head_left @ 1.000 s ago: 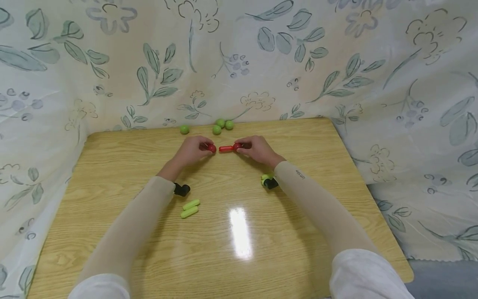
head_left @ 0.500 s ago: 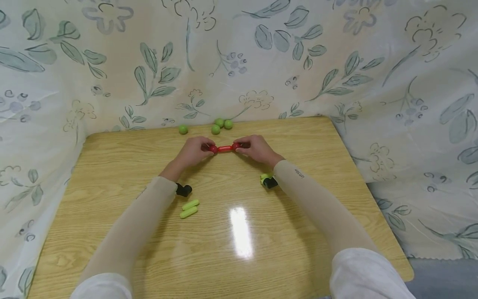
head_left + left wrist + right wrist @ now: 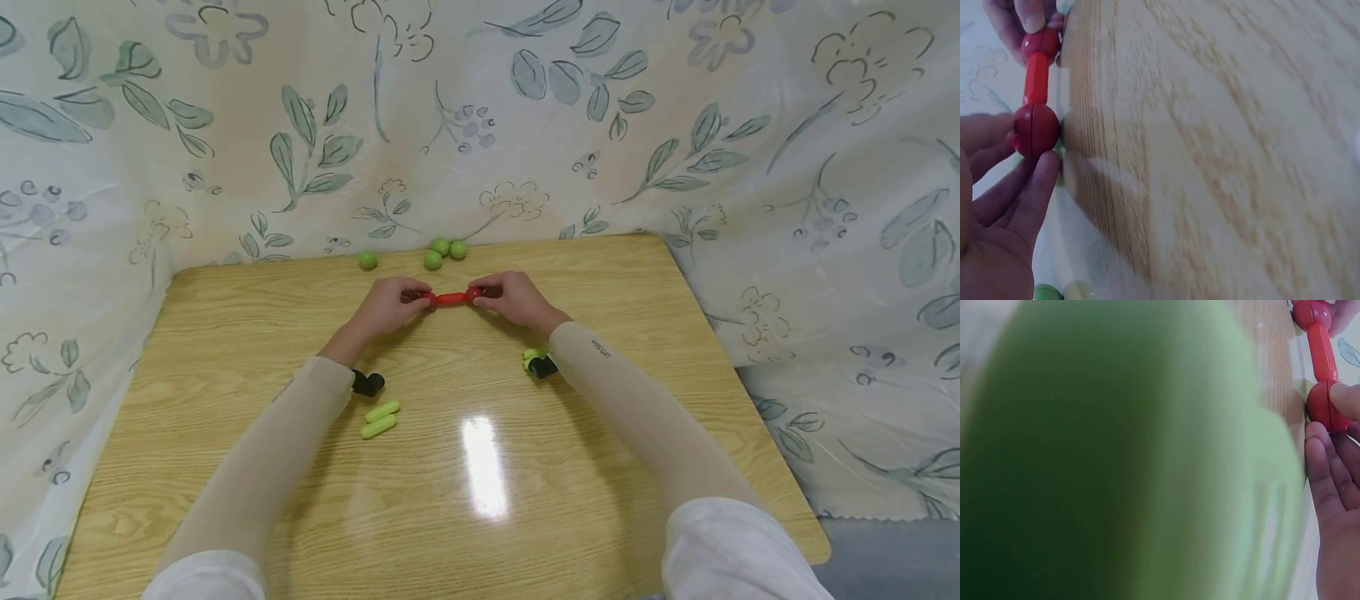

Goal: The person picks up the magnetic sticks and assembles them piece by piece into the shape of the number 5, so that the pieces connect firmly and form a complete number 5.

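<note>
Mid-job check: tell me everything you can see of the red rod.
The red rod is short, straight and plastic-looking, with lengthwise grooves visible in the right wrist view. It lies crosswise between the darker left red ball, held by the left hand, and right red ball, held by the right hand. Its ends meet both balls; how deeply is hidden. Neither hand visibly touches it. Table contact can't be told.

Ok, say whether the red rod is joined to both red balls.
Joined, apparently: both wrist views show the red rod touching a red ball at each end.
</note>
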`<state>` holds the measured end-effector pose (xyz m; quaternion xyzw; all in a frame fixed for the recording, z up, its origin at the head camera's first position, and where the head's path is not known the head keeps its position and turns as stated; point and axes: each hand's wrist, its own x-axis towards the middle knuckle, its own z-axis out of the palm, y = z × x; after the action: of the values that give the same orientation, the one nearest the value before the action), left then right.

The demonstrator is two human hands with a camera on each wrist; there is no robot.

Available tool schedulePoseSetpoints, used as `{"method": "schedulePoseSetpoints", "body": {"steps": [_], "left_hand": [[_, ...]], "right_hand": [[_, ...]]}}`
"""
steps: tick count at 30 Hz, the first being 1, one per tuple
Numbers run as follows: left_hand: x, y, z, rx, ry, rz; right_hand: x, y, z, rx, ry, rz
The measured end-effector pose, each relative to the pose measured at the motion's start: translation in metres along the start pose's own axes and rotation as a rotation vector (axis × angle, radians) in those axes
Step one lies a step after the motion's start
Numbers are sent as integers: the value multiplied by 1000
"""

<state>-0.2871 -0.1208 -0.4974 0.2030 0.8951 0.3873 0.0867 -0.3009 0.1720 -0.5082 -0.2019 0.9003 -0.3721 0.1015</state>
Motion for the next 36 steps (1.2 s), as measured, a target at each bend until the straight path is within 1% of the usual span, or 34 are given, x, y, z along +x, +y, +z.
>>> {"method": "schedulePoseSetpoints", "body": {"steps": [8,14,17,21,28,32,36], "left_hand": [[0,-3,-1,-28,22,-17],[-1,-6,-3,-80,16,-71],[-2,-7,-3,-101,14,-87],[-3,-7,-5,-111,11,-95],[-2,-8,-6,-126,2,-114],[-1,-9,-6,-139,-4,-106],[0,-9,-7,-151,-9,-103]], "right_hand": [[-1,1,0,6,4,7],[-1,1,2,7,7,19],[-1,3,3,6,12,17],[0,5,3,18,16,7],[-1,2,2,67,8,24],[-5,-2,-3,96,8,38],[-10,0,-12,95,19,54]]}}
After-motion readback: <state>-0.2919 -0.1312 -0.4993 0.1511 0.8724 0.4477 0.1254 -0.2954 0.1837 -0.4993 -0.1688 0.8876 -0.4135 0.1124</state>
